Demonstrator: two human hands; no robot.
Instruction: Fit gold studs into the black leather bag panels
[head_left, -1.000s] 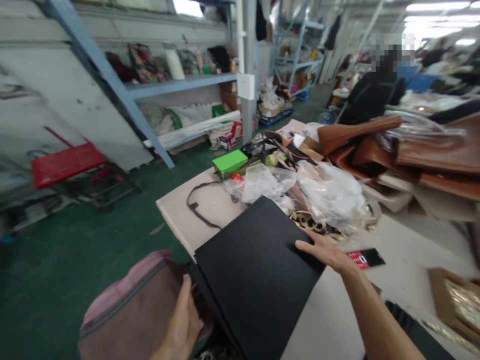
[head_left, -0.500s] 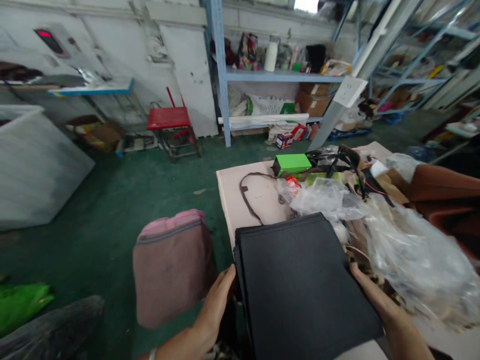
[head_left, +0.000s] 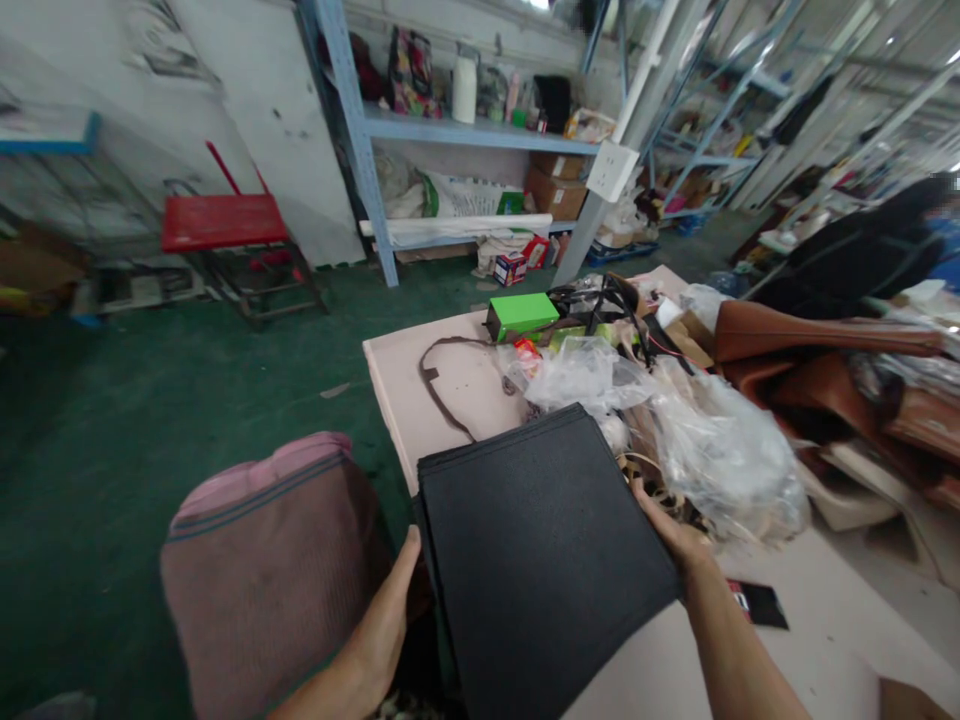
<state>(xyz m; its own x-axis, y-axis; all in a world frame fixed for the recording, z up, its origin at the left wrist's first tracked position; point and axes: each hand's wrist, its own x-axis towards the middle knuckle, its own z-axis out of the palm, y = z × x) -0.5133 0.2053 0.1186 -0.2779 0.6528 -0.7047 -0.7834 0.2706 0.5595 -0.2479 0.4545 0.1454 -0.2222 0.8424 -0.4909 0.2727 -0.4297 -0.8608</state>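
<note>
A stack of flat black sheets [head_left: 540, 560] is held between my two hands above the near part of a pale table [head_left: 397, 400]. My left hand [head_left: 382, 610] grips its left edge, with the thumb along the side. On the right edge lies my right hand [head_left: 679, 540], its fingers mostly hidden under the stack. Clear plastic bags [head_left: 720, 460] and a tangle of straps lie just beyond the stack. A thin brown strap [head_left: 435, 385] curls on the table near a bright green box [head_left: 521, 315].
A cushioned seat with a pinkish-brown cover [head_left: 270, 570] stands left of the table. Brown leather pieces [head_left: 817, 340] are piled at the right. Farther back are a red stool [head_left: 223, 222], a blue shelf [head_left: 480, 130] and a post with a socket box [head_left: 613, 171].
The view has turned to the right, so the surroundings sit farther left and more of the leather pile shows. Both hands still hold the black stack.
</note>
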